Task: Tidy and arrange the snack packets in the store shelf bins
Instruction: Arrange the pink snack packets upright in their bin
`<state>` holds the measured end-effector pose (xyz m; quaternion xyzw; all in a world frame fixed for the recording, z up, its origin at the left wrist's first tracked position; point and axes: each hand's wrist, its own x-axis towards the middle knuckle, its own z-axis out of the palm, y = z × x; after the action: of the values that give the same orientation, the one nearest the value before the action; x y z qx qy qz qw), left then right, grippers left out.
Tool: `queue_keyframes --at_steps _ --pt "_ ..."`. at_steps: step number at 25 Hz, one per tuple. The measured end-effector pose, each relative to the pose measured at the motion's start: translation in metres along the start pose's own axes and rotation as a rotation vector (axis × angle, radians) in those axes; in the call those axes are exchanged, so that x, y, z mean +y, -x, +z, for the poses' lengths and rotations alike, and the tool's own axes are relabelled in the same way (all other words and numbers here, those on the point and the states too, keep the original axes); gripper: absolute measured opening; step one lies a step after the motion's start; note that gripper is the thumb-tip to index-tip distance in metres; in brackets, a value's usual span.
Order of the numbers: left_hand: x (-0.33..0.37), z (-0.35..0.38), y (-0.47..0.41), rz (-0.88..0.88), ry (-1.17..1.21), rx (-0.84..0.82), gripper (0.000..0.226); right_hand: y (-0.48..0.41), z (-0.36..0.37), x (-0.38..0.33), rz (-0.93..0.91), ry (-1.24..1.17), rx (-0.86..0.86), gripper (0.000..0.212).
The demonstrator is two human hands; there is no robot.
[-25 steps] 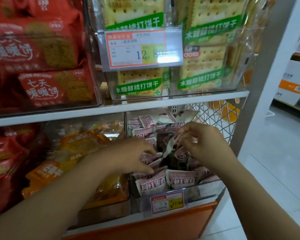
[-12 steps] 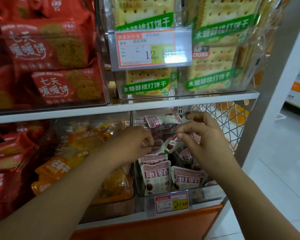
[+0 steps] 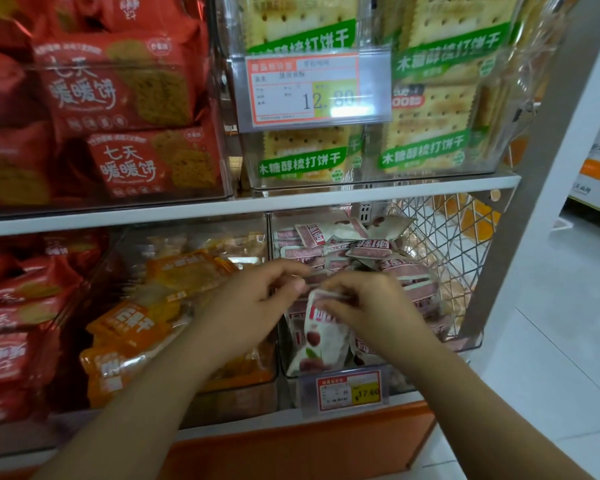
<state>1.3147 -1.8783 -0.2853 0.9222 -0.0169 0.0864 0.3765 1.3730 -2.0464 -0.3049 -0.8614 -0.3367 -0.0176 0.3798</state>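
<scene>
1. On the lower shelf, far left, red packets [image 3: 18, 320] are lying stacked in their own bin, not being handled.
2. Next along, orange packets [image 3: 142, 327] are sitting heaped in a separate clear bin.
3. Left hand [image 3: 253, 299] is hovering at the working bin's left side with fingers curled. Thumb and forefinger are meeting near the held packet's upper left corner. Whether they are gripping anything cannot be told.
4. Snack packet [image 3: 321, 341], white with red fruit, is standing upright at the front of the right-hand bin [image 3: 471, 342]. Its long axis is running vertically and it is sitting between the two hands.
5. Right hand [image 3: 371, 306] is pinching the packet's top edge, fingers curling over it from the right, forearm angling in from lower right. It is the controlling hand. The packet is hanging directly below its fingertips, so seating it is likely calling for a downward move.
6. Loose packets [image 3: 368, 252] of the same kind are lying jumbled at the bin's back, behind both hands.
7. Price tag [image 3: 349, 393] is hanging on the bin's front.
</scene>
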Motion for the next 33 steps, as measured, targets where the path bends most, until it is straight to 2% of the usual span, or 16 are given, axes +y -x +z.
queue_keyframes --at_steps 3,5,8,10,15,17,19,20,23,26,28,29,30,33 --pt "-0.001 0.013 0.004 0.016 -0.158 -0.074 0.033 -0.001 -0.004 0.006 -0.015 -0.003 -0.050 0.018" --pt "0.000 0.020 0.004 0.079 -0.413 -0.099 0.042 -0.002 -0.028 0.012 0.056 0.166 -0.071 0.018" --pt "-0.002 0.030 -0.002 0.165 -0.740 -0.164 0.040 0.006 -0.043 0.027 0.114 0.383 -0.239 0.006" --pt "0.000 0.035 -0.008 0.167 -0.868 -0.248 0.037 0.016 -0.035 0.034 0.126 0.470 -0.326 0.010" --pt "0.004 0.047 -0.022 0.245 -1.023 -0.366 0.022 0.025 -0.031 0.038 0.115 0.521 -0.286 0.007" --pt "0.001 0.050 -0.020 0.280 -1.038 -0.363 0.035 0.025 -0.038 0.038 0.108 0.526 -0.335 0.020" --pt "-0.002 0.049 -0.017 0.309 -1.067 -0.343 0.046 0.026 -0.042 0.040 0.074 0.528 -0.358 0.016" --pt "-0.003 0.049 -0.013 0.328 -1.086 -0.329 0.045 0.028 -0.042 0.040 0.049 0.535 -0.360 0.014" --pt "-0.008 0.053 -0.007 0.369 -1.169 -0.324 0.036 0.032 -0.032 0.042 0.000 0.524 -0.394 0.028" --pt "-0.003 0.043 -0.011 0.320 -1.112 -0.445 0.032 0.036 -0.028 0.046 -0.017 0.416 -0.438 0.032" --pt "0.011 0.024 -0.018 0.170 -0.910 -0.592 0.039 0.039 -0.036 0.045 0.017 0.300 -0.418 0.031" --pt "0.019 0.016 -0.026 0.089 -0.770 -0.625 0.043 0.041 -0.041 0.044 0.045 0.233 -0.349 0.031" --pt "0.026 0.012 -0.035 0.046 -0.636 -0.601 0.044 0.042 -0.046 0.043 0.069 0.159 -0.246 0.031" --pt "0.035 0.028 -0.072 0.075 -0.393 -0.312 0.042 0.051 -0.055 0.042 0.138 -0.075 0.100 0.027"
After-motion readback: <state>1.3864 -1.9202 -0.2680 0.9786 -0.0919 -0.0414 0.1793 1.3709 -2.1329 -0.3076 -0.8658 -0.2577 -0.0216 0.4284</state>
